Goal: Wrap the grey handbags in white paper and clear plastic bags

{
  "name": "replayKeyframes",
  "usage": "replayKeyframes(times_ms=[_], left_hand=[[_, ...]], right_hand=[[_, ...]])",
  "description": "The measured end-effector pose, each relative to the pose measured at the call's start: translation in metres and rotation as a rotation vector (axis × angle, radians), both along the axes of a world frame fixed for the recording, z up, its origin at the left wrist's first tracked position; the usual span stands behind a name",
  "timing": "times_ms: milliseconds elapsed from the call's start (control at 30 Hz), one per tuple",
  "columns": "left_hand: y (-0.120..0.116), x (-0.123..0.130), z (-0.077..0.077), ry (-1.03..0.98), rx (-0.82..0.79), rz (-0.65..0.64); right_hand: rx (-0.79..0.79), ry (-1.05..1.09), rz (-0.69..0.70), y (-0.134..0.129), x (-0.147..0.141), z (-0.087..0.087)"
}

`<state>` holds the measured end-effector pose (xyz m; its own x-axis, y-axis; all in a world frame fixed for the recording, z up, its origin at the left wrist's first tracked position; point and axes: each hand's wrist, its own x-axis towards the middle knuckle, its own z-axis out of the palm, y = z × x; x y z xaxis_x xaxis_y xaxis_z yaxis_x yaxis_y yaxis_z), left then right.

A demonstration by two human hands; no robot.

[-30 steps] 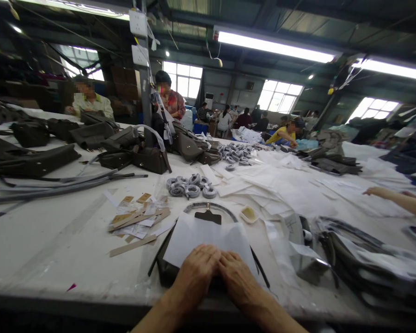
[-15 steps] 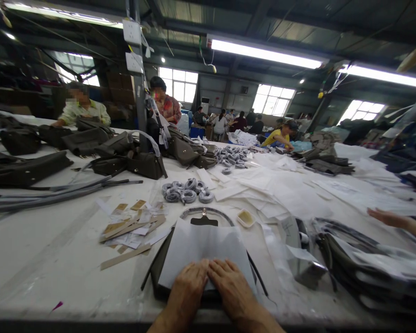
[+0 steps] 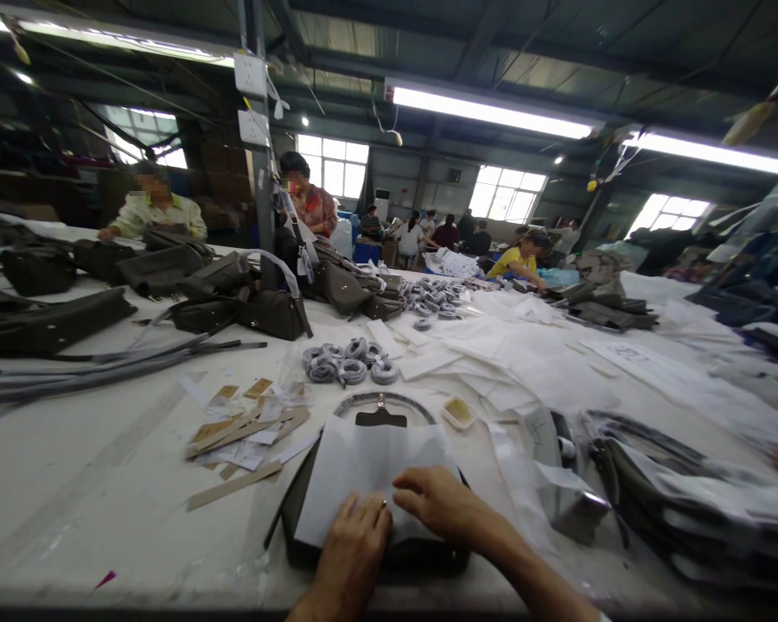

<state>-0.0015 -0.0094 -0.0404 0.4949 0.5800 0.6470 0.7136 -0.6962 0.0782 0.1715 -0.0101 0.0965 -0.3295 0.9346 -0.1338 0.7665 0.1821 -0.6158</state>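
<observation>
The dark bag (image 3: 295,517) lies at the near table (image 3: 136,484) edge, under white paper (image 3: 353,458). The left hand (image 3: 356,540) rests on the paper, fingers close together; the right hand (image 3: 437,501) is there too, fingers bent, grip unclear. The small dish (image 3: 459,412) contains something yellowish.

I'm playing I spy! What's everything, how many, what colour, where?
Flat leathery handbag: one, dark, front centre
Thin paper sheet: one, white, on handbag
Coiled wrapped straps: many, grey, behind handbag
Flat card strips: several, tan, left of handbag
Small square tub: one, whitish, behind handbag, right
Loose flat sheets: many, white, back right
Soft leathery bags: many, dark, both sides
Broad flat table: one, white, underneath
People: several, mixed clothing, background
Bare left hand, right hand: two, over sheet
</observation>
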Motion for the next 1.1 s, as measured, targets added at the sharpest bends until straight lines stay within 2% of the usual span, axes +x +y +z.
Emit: replayKeyframes(times_ms=[100, 167, 267, 333, 400, 467, 533, 600, 667, 733, 833, 933, 1100], left_hand=[[0.000, 0.000, 0.002, 0.008, -0.008, 0.003], [-0.001, -0.002, 0.007, 0.011, -0.034, -0.027], [-0.005, -0.006, 0.011, -0.063, -0.054, -0.058], [-0.009, -0.009, 0.013, -0.100, -0.032, 0.003], [-0.013, -0.012, 0.018, -0.041, -0.049, 0.110], [-0.012, -0.016, 0.032, 0.095, -0.168, 0.194], [-0.004, -0.019, 0.054, 0.269, -0.367, 0.187], [0.012, -0.019, 0.078, 0.430, -0.548, 0.083], [0.034, -0.013, 0.096, 0.481, -0.597, -0.001], [0.055, -0.003, 0.104, 0.490, -0.601, -0.045], [0.073, 0.013, 0.097, 0.461, -0.572, -0.049], [0.074, 0.017, 0.081, 0.393, -0.525, -0.004], [0.069, 0.008, 0.060, 0.314, -0.489, 0.063]], right_hand=[[0.163, -0.159, -0.016, 0.013, -0.017, 0.000], [0.245, -0.200, 0.039, 0.015, -0.022, -0.015], [0.297, -0.250, 0.092, 0.011, -0.018, -0.045], [0.312, -0.280, 0.087, 0.007, -0.013, -0.061], [0.327, -0.302, 0.077, 0.005, -0.010, -0.069], [0.337, -0.315, 0.068, 0.006, -0.009, -0.071], [0.338, -0.321, 0.056, 0.007, -0.010, -0.071], [0.334, -0.320, 0.046, 0.008, -0.010, -0.072], [0.329, -0.314, 0.045, 0.010, -0.010, -0.074], [0.327, -0.299, 0.050, 0.011, -0.010, -0.076], [0.328, -0.264, 0.041, 0.010, -0.011, -0.077], [0.303, -0.221, 0.018, 0.009, -0.010, -0.074], [0.141, -0.187, 0.000, 0.022, -0.009, -0.051]])
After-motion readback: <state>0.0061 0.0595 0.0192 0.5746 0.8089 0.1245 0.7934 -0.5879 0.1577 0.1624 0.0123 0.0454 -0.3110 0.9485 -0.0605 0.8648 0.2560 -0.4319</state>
